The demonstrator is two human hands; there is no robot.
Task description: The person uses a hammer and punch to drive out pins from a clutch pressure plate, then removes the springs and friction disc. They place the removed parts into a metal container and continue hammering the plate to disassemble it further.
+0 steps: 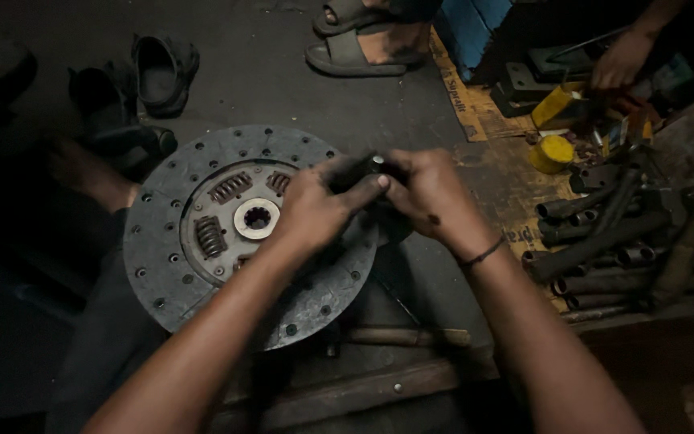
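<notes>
Above the round disc (202, 241), your left hand (311, 213) and right hand (427, 197) both grip a small dark part (361, 168); you look mid-fitting, so steady alignment comes next.

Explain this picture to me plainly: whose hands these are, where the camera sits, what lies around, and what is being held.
There is no machine here. The one picture comes from a camera worn on a person's head, looking down at their own bare hands. The left hand and right hand together grip a small dark object; its kind is too dim to tell. Beneath them lies a round grey disc with springs and a toothed centre hole. To the right is a pile of dark metal tubes and a yellow container. Another person's hand works at the upper right.
</notes>
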